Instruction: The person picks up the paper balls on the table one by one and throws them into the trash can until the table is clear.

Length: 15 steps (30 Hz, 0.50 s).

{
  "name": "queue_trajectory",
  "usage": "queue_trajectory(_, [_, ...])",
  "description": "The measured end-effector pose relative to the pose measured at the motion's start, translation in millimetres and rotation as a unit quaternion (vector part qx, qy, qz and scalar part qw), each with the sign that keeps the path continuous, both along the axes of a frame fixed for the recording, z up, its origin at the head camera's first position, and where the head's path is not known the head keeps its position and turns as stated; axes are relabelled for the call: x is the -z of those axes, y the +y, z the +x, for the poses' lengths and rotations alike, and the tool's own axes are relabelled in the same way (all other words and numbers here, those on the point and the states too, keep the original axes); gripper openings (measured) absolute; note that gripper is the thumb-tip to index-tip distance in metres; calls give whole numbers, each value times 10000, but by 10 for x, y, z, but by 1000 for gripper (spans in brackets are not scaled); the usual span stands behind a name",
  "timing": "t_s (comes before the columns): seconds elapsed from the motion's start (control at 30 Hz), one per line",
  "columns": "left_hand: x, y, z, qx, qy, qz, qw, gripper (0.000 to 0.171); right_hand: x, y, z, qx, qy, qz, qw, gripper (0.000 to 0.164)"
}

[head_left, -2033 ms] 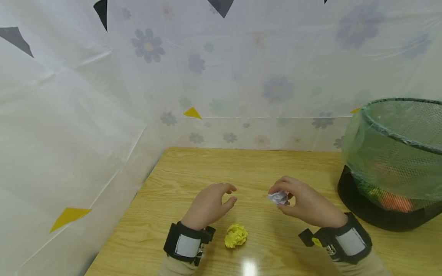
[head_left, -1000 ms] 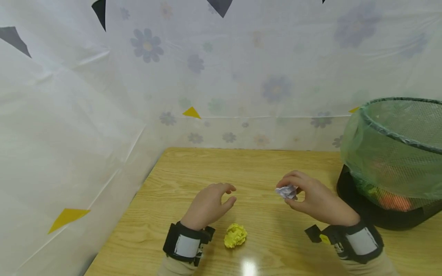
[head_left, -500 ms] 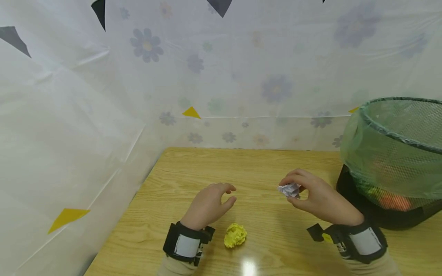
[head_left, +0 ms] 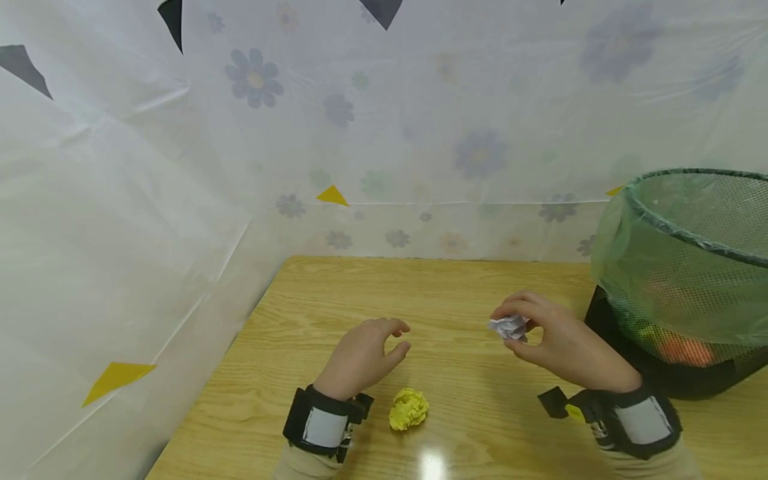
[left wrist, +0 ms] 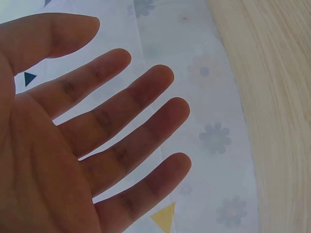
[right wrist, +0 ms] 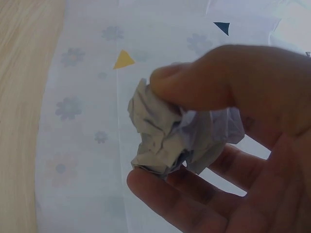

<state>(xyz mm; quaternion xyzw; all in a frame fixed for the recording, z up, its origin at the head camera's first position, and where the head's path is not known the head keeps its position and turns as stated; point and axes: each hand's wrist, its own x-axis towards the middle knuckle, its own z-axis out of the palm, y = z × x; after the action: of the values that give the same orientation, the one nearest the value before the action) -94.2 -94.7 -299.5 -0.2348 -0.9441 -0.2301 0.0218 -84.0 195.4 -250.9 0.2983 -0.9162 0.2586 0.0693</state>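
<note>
My right hand (head_left: 555,337) pinches a crumpled white paper ball (head_left: 509,327) between thumb and fingers, over the right part of the table. In the right wrist view the thumb presses on one side of the white paper ball (right wrist: 163,133) and the fingers support it from the other. My left hand (head_left: 365,357) holds nothing; the left wrist view shows its fingers (left wrist: 141,97) spread and relaxed. A crumpled yellow paper ball (head_left: 409,409) lies on the wooden table (head_left: 384,287), just right of the left wrist.
At the right stands a mesh waste bin (head_left: 660,250) lined with a green bag, on a black base; orange and green-yellow things show through its lower side. A white flower-printed sheet (head_left: 408,133) hangs behind the table and along its left.
My right hand has shifted rightward and slightly away from me with the white paper ball, closer to the bin. The left hand and the yellow paper ball have stayed put.
</note>
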Motion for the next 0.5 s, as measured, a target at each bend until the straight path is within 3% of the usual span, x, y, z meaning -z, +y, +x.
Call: queue_trajectory(0.5, [-15,2,7,20,16,19,10000,30,-23,82,-4,-107,468,-127,9988,40])
